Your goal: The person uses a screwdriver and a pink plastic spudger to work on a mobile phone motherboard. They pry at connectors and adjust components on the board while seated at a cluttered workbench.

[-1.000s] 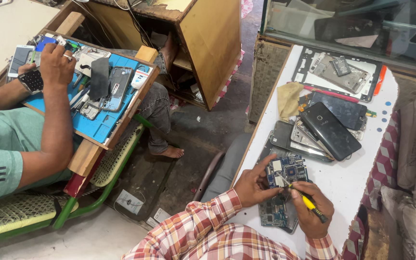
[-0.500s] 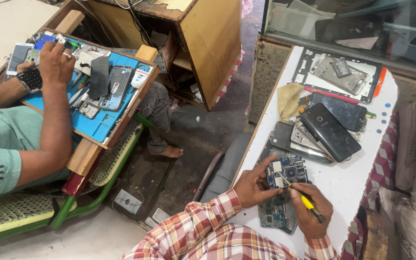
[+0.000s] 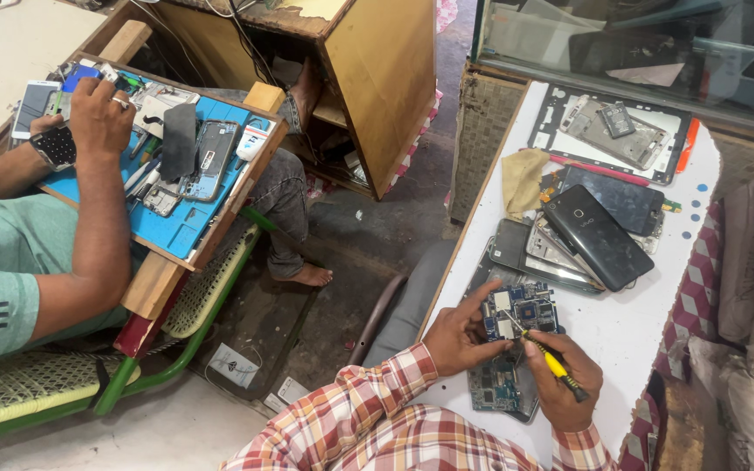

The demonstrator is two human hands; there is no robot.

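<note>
In the head view, the left hand (image 3: 457, 336) pinches a small blue-green phone circuit board (image 3: 519, 307) by its near edge, thumb on top and fingers curled beneath, and holds it just above the white worktable (image 3: 630, 323). The right hand (image 3: 565, 384) is closed around a yellow-handled precision screwdriver (image 3: 551, 362), whose thin metal tip touches the board's upper face. Another bare circuit board (image 3: 495, 385) lies on the table just under the hands.

The held board looks light, thin and stiff, and fragile: its face is crowded with chips and metal shields, so I judge the bare edges and corners the safest places to grip, with steady support from below against the driver's push. The tiny screws would probably slip away easily.

Further up the table lie a black smartphone (image 3: 597, 234), several opened phone frames and a folded tan cloth (image 3: 524, 179). At the left, another person in a green shirt works with one hand (image 3: 102, 118) over a blue repair mat (image 3: 181, 222) covered with phone parts
</note>
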